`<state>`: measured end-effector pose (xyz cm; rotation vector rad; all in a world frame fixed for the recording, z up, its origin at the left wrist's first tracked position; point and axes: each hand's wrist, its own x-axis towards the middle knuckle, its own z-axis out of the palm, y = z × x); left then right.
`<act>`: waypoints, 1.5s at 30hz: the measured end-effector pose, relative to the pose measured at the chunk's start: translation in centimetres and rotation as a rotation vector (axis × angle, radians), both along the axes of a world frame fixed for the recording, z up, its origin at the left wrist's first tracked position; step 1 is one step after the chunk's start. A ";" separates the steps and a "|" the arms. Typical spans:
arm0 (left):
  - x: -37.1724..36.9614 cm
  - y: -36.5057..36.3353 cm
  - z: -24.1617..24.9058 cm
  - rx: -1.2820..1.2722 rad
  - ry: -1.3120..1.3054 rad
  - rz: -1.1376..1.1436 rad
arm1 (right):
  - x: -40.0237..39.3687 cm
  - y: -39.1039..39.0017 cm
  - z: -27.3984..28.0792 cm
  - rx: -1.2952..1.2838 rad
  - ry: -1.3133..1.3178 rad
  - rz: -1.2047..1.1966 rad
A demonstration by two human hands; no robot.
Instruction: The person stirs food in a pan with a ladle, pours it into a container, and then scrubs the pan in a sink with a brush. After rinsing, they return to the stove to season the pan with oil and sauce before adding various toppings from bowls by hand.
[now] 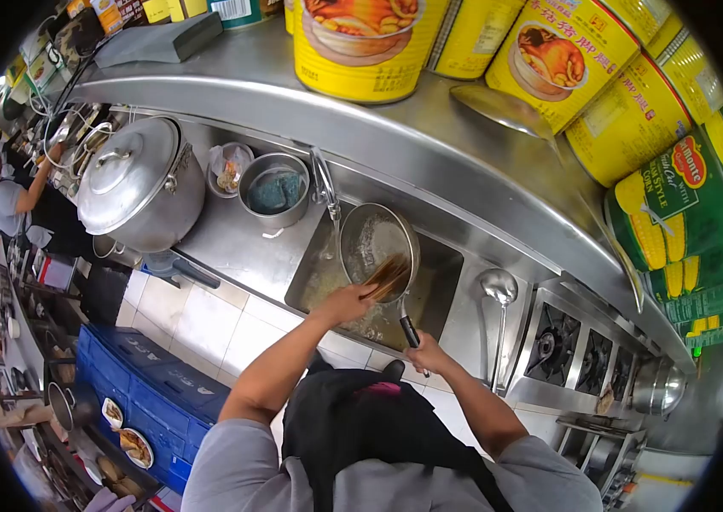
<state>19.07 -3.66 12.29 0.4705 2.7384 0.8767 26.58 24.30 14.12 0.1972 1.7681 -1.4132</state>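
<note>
My left hand [347,304] is closed round a bamboo wok brush [389,275], its bristles pressed inside a metal pan [367,226]. My right hand [430,354] grips the pan's black handle [410,331]. The pan is held over the sink [440,290], with its open side facing up and whitish, cloudy water inside. A metal faucet [327,183] stands at the pan's far left edge. Murky liquid and small bits show in the sink below.
Left of the sink stand a metal pot holding a blue-green scrubber [277,192], a small bowl [228,169] and a large lidded stockpot [135,183]. A ladle [499,288] lies right, before gas burners [554,340]. Cans [360,51] line the overhead shelf. Another person [10,200] stands far left.
</note>
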 end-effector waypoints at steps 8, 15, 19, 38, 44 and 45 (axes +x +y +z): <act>0.5 -0.9 9.1 0.166 -0.681 -0.115 | -1.3 4.5 0.7 0.407 0.593 0.159; 1.6 -0.1 11.4 0.105 -0.615 -0.109 | -1.0 5.2 0.5 0.438 0.597 0.250; 0.7 -2.1 4.7 -0.298 -0.253 -0.115 | 0.1 4.2 0.8 0.335 0.591 0.174; -1.5 -3.1 2.6 -0.535 -0.190 -0.107 | 0.6 0.0 2.0 -0.282 -0.408 -0.142; -2.5 -4.5 5.1 -0.380 -0.263 0.084 | 0.4 -0.2 3.2 -0.300 -0.421 -0.146; -2.2 -4.3 4.8 -0.378 -0.261 0.089 | 0.2 -0.3 3.3 -0.297 -0.419 -0.141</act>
